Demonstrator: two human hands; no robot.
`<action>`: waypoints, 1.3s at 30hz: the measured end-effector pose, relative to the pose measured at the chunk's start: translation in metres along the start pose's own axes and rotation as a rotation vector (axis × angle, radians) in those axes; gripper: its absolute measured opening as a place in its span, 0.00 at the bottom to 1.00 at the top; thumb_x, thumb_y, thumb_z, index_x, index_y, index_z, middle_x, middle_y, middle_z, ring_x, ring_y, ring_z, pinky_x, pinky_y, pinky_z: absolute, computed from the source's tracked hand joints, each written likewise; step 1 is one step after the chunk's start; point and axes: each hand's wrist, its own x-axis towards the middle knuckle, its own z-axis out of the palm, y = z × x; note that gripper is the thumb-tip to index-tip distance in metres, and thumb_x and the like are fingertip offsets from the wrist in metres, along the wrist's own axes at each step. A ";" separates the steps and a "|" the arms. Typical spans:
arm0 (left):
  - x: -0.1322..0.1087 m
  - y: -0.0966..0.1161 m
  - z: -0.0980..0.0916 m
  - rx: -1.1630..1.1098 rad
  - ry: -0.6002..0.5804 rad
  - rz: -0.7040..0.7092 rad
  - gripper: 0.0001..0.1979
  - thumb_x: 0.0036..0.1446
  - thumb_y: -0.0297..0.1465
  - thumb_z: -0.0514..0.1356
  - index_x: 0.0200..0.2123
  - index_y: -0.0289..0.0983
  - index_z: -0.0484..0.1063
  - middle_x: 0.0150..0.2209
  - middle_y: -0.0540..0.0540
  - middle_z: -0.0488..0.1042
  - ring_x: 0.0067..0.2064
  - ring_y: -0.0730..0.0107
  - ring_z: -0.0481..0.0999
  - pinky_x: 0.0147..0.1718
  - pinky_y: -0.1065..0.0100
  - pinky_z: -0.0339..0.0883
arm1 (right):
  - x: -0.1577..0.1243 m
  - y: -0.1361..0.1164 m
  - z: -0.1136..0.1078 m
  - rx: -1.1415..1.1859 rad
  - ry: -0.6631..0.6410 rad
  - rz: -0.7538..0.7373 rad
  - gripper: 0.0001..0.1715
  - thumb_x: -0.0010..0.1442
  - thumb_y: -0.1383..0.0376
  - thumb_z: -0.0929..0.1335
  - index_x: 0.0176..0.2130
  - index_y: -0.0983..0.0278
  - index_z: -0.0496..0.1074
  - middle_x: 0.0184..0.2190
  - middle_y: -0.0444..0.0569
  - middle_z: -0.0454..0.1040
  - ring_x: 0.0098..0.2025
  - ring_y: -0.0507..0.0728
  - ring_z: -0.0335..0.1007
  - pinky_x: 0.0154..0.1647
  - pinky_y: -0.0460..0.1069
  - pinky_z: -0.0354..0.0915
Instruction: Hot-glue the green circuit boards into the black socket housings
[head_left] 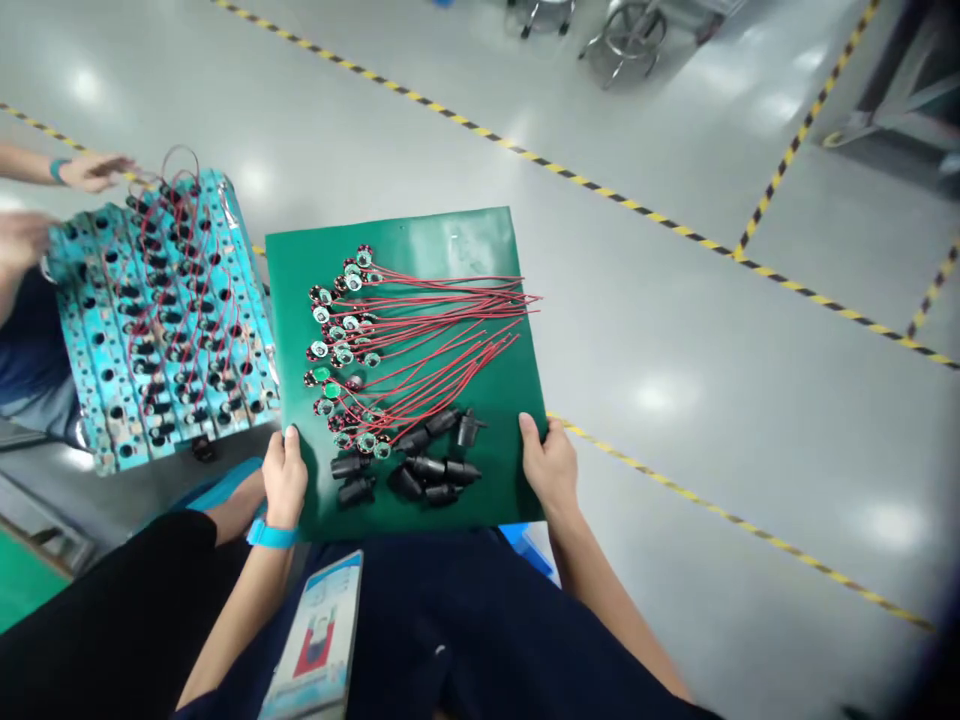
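Note:
My left hand (285, 478) grips the left edge of a flat green board (427, 235), its thumb lying on top. On the opposite edge my right hand (551, 465) holds the same board, thumb also on the upper face. Several small round circuit boards (366, 442) lie on its left half, with red wires (457, 310) trailing to the right, a few past the board's edge. Closer to my body, several black cylindrical plastic parts (427, 467) lie in a loose cluster. The fingers beneath the board are hidden.
At left, another person's hands (94, 172) are over a blue perforated fixture (112, 370) filled with black parts and red wires. Yellow-black tape (465, 122) crosses the grey floor (660, 310). A wheeled stool base (630, 35) stands at the top. A badge (319, 640) hangs before me.

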 end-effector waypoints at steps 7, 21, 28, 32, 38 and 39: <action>0.011 -0.014 0.037 -0.099 0.053 0.054 0.25 0.66 0.50 0.46 0.41 0.37 0.72 0.37 0.40 0.77 0.40 0.53 0.77 0.42 0.58 0.69 | 0.026 0.009 0.015 0.022 0.031 -0.051 0.44 0.61 0.35 0.55 0.53 0.67 0.69 0.42 0.61 0.79 0.44 0.68 0.74 0.45 0.58 0.66; -0.033 -0.028 0.133 -0.299 0.253 -0.103 0.24 0.67 0.50 0.45 0.41 0.38 0.72 0.39 0.37 0.80 0.41 0.51 0.79 0.40 0.59 0.69 | 0.124 -0.012 -0.002 -0.189 -0.003 -0.364 0.43 0.64 0.37 0.55 0.56 0.67 0.67 0.45 0.62 0.78 0.46 0.68 0.75 0.48 0.58 0.66; -0.028 0.005 0.169 -0.490 0.387 -0.205 0.24 0.67 0.50 0.45 0.38 0.39 0.71 0.38 0.38 0.80 0.42 0.51 0.80 0.41 0.58 0.70 | 0.184 -0.092 -0.018 -0.341 0.008 -0.567 0.45 0.64 0.37 0.53 0.57 0.69 0.67 0.45 0.67 0.78 0.47 0.72 0.76 0.46 0.60 0.67; -0.006 0.025 0.174 -0.573 0.459 -0.287 0.23 0.68 0.49 0.47 0.40 0.38 0.71 0.40 0.39 0.80 0.43 0.55 0.80 0.44 0.58 0.70 | 0.211 -0.162 -0.015 -0.423 -0.005 -0.695 0.44 0.65 0.38 0.52 0.58 0.69 0.66 0.49 0.69 0.77 0.51 0.73 0.75 0.47 0.60 0.68; 0.016 0.048 0.177 -0.692 0.603 -0.431 0.23 0.69 0.49 0.46 0.37 0.38 0.69 0.35 0.44 0.77 0.38 0.61 0.78 0.41 0.61 0.69 | 0.233 -0.280 0.010 -0.553 -0.088 -0.910 0.45 0.64 0.37 0.51 0.56 0.69 0.66 0.49 0.70 0.76 0.52 0.74 0.74 0.49 0.62 0.68; 0.019 0.052 0.177 -0.709 0.632 -0.461 0.22 0.69 0.49 0.46 0.35 0.39 0.68 0.33 0.45 0.77 0.37 0.61 0.78 0.40 0.62 0.69 | 0.234 -0.300 0.016 -0.575 -0.105 -0.950 0.45 0.64 0.37 0.51 0.56 0.69 0.66 0.49 0.69 0.77 0.52 0.74 0.75 0.49 0.62 0.68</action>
